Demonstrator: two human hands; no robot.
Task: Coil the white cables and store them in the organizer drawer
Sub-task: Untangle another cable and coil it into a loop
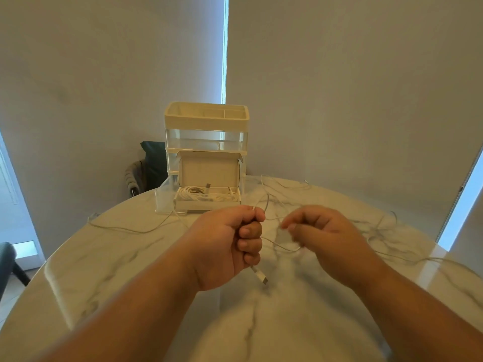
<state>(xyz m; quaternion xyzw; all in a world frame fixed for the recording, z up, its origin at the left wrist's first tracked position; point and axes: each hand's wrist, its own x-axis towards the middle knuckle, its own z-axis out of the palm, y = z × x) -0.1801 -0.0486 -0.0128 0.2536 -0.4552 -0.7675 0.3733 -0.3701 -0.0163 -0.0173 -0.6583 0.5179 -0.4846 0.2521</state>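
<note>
My left hand (230,244) is curled in a fist round a white cable (277,245), whose USB plug (261,276) hangs out below the fist. The cable runs from the fist top to my right hand (324,236), which pinches it between thumb and fingers; that hand is blurred. Beyond the hands stands the organizer (206,134), its clear bottom drawer (163,197) pulled out. Inside the drawer sits an open white box (209,171) with coiled white cables (206,193). More loose white cables lie on the table, one at the left (125,229) and others at the right (392,254).
The round marble table (117,270) carries everything; its edge curves away at left and right. Dark chairs stand behind the organizer (153,165) and at the far left (7,259). Plain blinds (339,87) close off the background.
</note>
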